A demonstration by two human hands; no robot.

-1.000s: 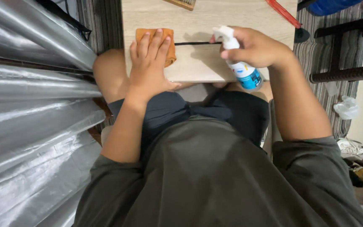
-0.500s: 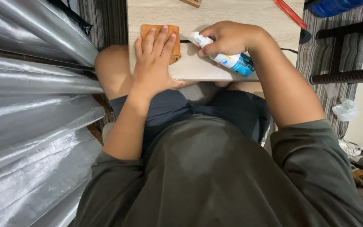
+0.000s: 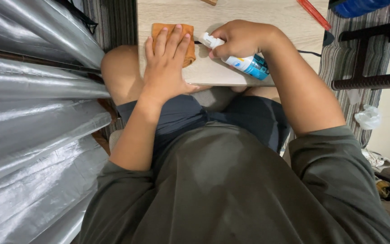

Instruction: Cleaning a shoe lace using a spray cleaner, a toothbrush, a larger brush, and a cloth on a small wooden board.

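An orange folded cloth [image 3: 163,30] lies near the left edge of a pale wooden table [image 3: 258,13]. My left hand [image 3: 168,63] rests flat on it, fingers spread over the cloth. My right hand [image 3: 242,40] grips a small white and blue spray bottle [image 3: 244,63], tipped sideways. Its white nozzle [image 3: 207,40] points left at the cloth, close to my left fingers.
A silver plastic sheet [image 3: 32,113] fills the left side. A red pen [image 3: 314,13] and a thin black cable [image 3: 310,53] lie on the table's right part. A dark stool frame [image 3: 371,77], striped rug [image 3: 339,58] and a crumpled white bag [image 3: 369,116] are at right.
The bottle went from upright to tipped sideways, and my right hand carried it left toward the cloth. My left hand stayed on the cloth.
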